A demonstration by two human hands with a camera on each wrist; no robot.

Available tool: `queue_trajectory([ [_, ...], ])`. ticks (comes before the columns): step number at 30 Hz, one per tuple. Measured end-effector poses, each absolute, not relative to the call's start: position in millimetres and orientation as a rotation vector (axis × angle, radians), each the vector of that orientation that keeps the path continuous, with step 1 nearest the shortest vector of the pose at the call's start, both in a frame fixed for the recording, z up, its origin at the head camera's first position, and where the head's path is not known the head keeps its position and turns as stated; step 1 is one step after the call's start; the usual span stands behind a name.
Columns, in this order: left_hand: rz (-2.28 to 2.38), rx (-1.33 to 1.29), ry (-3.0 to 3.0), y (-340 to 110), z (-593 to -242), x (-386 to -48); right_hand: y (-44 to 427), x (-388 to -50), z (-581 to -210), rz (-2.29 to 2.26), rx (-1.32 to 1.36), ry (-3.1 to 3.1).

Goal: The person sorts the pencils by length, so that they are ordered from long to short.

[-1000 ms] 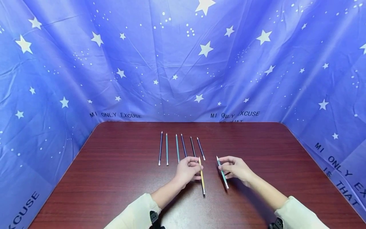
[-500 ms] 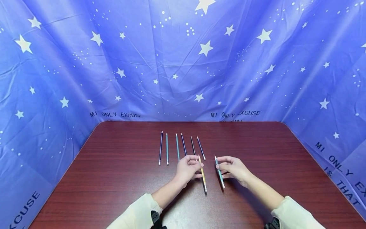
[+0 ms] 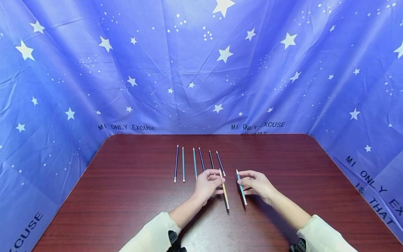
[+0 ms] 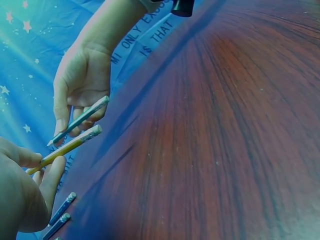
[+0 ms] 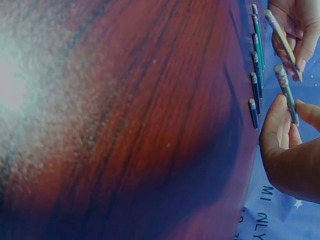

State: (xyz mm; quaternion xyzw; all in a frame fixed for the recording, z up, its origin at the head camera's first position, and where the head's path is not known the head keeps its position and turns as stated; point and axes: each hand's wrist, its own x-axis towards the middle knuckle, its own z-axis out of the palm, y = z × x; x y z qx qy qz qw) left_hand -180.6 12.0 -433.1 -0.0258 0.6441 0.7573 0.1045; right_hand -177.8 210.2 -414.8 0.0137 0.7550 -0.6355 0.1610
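My left hand [image 3: 206, 186] pinches a yellow pencil [image 3: 225, 193] near its sharpened end. That pencil's tip points away from me and its eraser end toward me, held above the table. To the right, my right hand [image 3: 259, 186] pinches a teal pencil [image 3: 241, 190] between thumb and fingers, tip also pointing away. The two pencils are apart. In the left wrist view the yellow pencil [image 4: 70, 149] and the teal pencil [image 4: 82, 119] slant almost parallel. The right wrist view shows the teal pencil [image 5: 286, 92] and the yellow pencil [image 5: 284, 42] with their eraser ends raised.
Several pencils lie in a row on the dark red wooden table [image 3: 126, 196], among them a dark blue pencil [image 3: 176, 164] and a teal pencil [image 3: 183, 164] at the left. My left hand hides some lower ends. A blue star-patterned curtain [image 3: 189, 70] surrounds the table's far edges.
The teal pencil and my right hand have shifted slightly left. The yellow pencil's eraser end has swung a little right and away from me. Both hands keep their grip; the row of pencils stays put.
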Motion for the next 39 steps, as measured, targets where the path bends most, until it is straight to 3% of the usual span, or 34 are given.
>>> queue_trajectory([
  [39,2.266,-0.134,2.184,57,-418,-256,231,-183,-410,-1.844,0.082,2.137],
])
